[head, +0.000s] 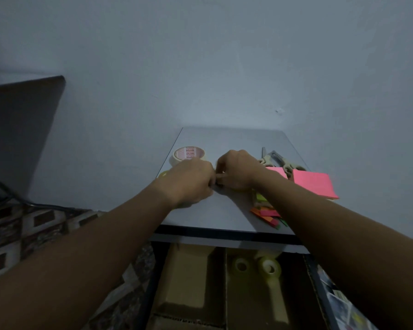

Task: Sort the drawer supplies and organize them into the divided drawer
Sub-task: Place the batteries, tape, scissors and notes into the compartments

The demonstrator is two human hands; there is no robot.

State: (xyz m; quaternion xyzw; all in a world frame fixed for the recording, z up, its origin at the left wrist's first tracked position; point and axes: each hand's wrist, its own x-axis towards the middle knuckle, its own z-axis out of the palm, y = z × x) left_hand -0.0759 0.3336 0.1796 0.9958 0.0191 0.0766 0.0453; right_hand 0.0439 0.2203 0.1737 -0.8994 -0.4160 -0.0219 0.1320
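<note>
My left hand (191, 181) and my right hand (236, 170) meet over the middle of the small grey tabletop (224, 210), fingers curled and pinching a small dark object (217, 184) between them; I cannot tell what it is. Behind my left hand lies a roll of masking tape (188, 154). Scissors (279, 160), pink sticky-note pads (312, 183) and coloured note strips (267, 214) lie to the right. Below the tabletop the divided drawer (221, 282) stands open, with clear tape rolls (255, 266) in its right compartment.
A plain wall rises right behind the table. A dark piece of furniture (22, 120) stands at the left with cables (14, 198) on the patterned floor (34, 229). The drawer's left compartment (188, 277) shows bare cardboard. Printed items (343, 306) lie at the drawer's right.
</note>
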